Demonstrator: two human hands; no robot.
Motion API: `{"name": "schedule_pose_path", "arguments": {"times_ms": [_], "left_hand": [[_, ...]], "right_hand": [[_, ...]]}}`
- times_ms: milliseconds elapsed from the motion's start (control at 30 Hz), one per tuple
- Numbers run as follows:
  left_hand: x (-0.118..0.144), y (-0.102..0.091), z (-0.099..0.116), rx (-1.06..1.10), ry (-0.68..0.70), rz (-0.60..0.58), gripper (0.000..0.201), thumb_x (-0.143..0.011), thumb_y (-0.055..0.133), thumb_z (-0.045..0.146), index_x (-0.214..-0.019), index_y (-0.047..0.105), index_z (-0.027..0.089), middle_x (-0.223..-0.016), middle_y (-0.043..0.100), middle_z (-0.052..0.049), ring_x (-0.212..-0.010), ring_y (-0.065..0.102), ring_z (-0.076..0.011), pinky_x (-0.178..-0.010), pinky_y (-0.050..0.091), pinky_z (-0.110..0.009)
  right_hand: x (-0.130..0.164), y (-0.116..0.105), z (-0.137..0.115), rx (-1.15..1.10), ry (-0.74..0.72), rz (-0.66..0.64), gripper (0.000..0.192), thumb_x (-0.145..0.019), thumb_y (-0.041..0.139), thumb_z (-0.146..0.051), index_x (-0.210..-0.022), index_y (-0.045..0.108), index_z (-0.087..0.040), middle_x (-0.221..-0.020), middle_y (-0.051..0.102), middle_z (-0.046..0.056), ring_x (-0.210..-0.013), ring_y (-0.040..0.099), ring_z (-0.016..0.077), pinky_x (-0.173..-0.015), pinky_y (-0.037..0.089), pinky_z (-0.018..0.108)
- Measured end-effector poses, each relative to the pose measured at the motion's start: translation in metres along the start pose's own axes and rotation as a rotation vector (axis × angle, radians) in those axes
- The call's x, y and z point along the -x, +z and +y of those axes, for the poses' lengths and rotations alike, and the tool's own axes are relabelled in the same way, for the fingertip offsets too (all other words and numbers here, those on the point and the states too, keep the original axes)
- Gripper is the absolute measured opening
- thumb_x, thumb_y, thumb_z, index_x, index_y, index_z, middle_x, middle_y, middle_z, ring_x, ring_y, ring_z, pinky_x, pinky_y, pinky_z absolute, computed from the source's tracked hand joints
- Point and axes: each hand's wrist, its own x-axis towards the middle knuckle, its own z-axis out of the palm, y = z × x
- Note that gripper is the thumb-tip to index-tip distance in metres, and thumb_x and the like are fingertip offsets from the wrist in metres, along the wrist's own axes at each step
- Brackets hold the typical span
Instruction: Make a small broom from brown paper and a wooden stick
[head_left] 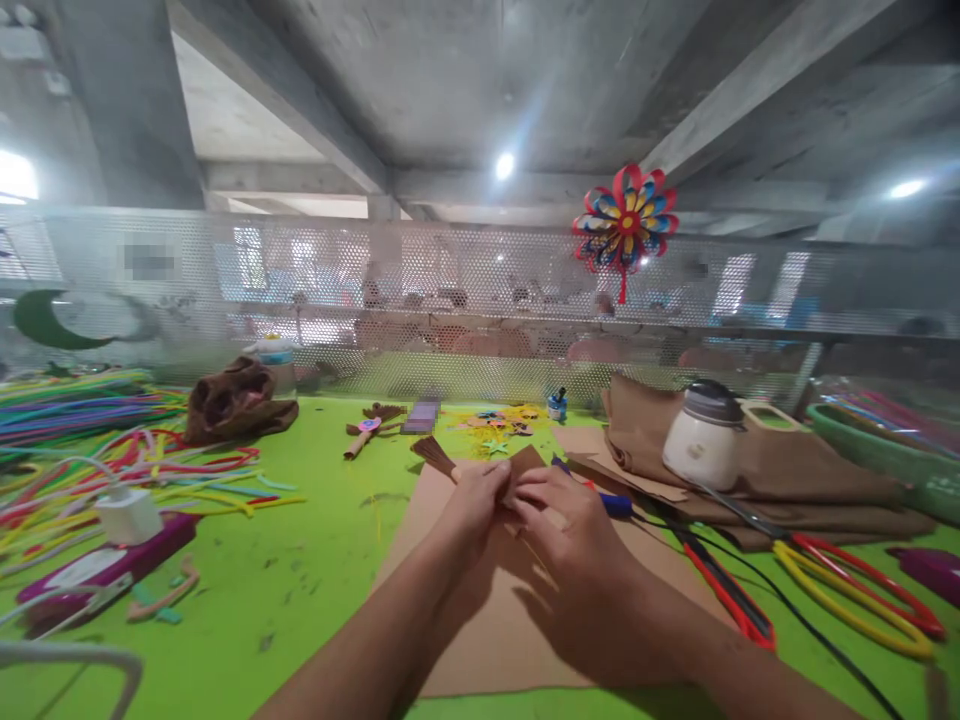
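Over a cardboard sheet [480, 610] on the green table [330, 540], your left hand [472, 500] and right hand [570, 520] pinched shut on a brown fringed paper piece [480, 462], seemingly mid-fold; the next crease looked to demand steady, even fingertip pressure.

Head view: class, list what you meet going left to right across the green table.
Pipe cleaners → white charger → brown cloth → left hand → right hand → white jar → red and yellow scissors → green tray.
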Motion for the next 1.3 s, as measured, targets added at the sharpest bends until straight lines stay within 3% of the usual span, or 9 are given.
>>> {"name": "schedule_pose_path", "arguments": {"times_ms": [100, 167, 267, 333, 500, 667, 867, 1033, 1300], "left_hand": [[-0.001, -0.002, 0.002, -0.007, -0.030, -0.012, 0.022, -0.067, 0.066, 0.033, -0.063, 0.057, 0.014, -0.058, 0.055, 0.001, -0.051, 0.048, -0.0100, -0.051, 0.038, -0.022], [0.001, 0.000, 0.003, -0.003, -0.052, -0.064, 0.020, -0.065, 0.069, 0.032, -0.068, 0.062, 0.013, -0.066, 0.062, -0.002, -0.059, 0.054, -0.0123, -0.059, 0.042, -0.024], [0.004, 0.004, 0.002, -0.025, -0.127, -0.166, 0.023, -0.066, 0.069, 0.034, -0.078, 0.068, 0.014, -0.075, 0.067, -0.005, -0.072, 0.059, -0.0166, -0.070, 0.043, -0.028], [0.004, 0.004, 0.000, -0.058, -0.164, -0.209, 0.025, -0.067, 0.069, 0.036, -0.081, 0.069, 0.014, -0.075, 0.067, -0.005, -0.073, 0.059, -0.0168, -0.070, 0.043, -0.027], [0.002, -0.002, -0.004, -0.091, -0.123, -0.239, 0.027, -0.070, 0.069, 0.033, -0.088, 0.070, 0.013, -0.070, 0.066, -0.003, -0.060, 0.053, -0.0103, -0.058, 0.038, -0.021], [0.003, -0.003, 0.002, 0.014, -0.110, -0.257, 0.038, -0.066, 0.071, 0.020, -0.103, 0.066, 0.015, -0.093, 0.067, -0.009, -0.082, 0.060, -0.0166, -0.072, 0.043, -0.026], [0.002, -0.001, 0.000, -0.010, -0.071, -0.175, 0.021, -0.068, 0.068, 0.018, -0.087, 0.062, 0.017, -0.059, 0.060, 0.001, -0.056, 0.056, -0.0110, -0.052, 0.040, -0.021], [0.001, 0.001, -0.001, 0.006, -0.012, -0.110, 0.010, -0.066, 0.065, 0.013, -0.075, 0.061, 0.016, -0.072, 0.065, -0.001, -0.068, 0.057, -0.0099, -0.063, 0.040, -0.019], [0.004, 0.008, 0.000, -0.028, 0.042, -0.016, 0.009, -0.062, 0.064, 0.013, -0.071, 0.064, 0.014, -0.068, 0.063, -0.002, -0.066, 0.057, -0.0113, -0.062, 0.039, -0.020]], "right_hand": [[-0.003, -0.017, 0.015, 0.008, 0.148, 0.156, 0.020, -0.085, 0.050, -0.028, -0.076, 0.064, -0.017, -0.082, 0.063, 0.008, -0.080, 0.057, 0.0200, -0.076, 0.045, 0.033], [-0.003, -0.027, 0.027, -0.054, 0.310, 0.185, 0.023, -0.082, 0.053, -0.034, -0.077, 0.065, -0.016, -0.078, 0.063, 0.007, -0.075, 0.057, 0.0198, -0.070, 0.045, 0.032], [-0.003, -0.034, 0.038, -0.346, 0.561, -0.004, 0.029, -0.077, 0.058, -0.042, -0.079, 0.066, -0.014, -0.068, 0.061, 0.003, -0.063, 0.054, 0.0162, -0.058, 0.042, 0.028], [-0.001, -0.032, 0.039, -0.535, 0.653, -0.083, 0.028, -0.072, 0.064, -0.041, -0.077, 0.066, -0.014, -0.061, 0.058, 0.000, -0.055, 0.049, 0.0122, -0.053, 0.038, 0.025], [0.001, -0.027, 0.033, -0.729, 0.687, -0.021, 0.025, -0.063, 0.073, -0.035, -0.071, 0.067, -0.013, -0.052, 0.053, -0.004, -0.048, 0.040, 0.0079, -0.050, 0.031, 0.024], [0.000, -0.032, 0.037, -0.839, 0.722, -0.010, 0.023, -0.059, 0.076, -0.028, -0.076, 0.070, -0.015, -0.063, 0.061, -0.001, -0.056, 0.048, 0.0098, -0.056, 0.036, 0.025], [-0.001, -0.034, 0.039, -0.819, 0.700, 0.003, 0.019, -0.058, 0.073, -0.023, -0.075, 0.069, -0.014, -0.062, 0.060, -0.001, -0.054, 0.047, 0.0094, -0.054, 0.035, 0.025], [-0.001, -0.034, 0.038, -0.837, 0.700, 0.050, 0.013, -0.056, 0.072, -0.018, -0.069, 0.070, -0.014, -0.058, 0.058, -0.002, -0.051, 0.045, 0.0084, -0.050, 0.032, 0.024], [-0.001, -0.036, 0.040, -0.903, 0.734, 0.085, 0.011, -0.055, 0.071, -0.013, -0.066, 0.071, -0.013, -0.051, 0.056, -0.002, -0.047, 0.041, 0.0067, -0.046, 0.029, 0.023]]}}
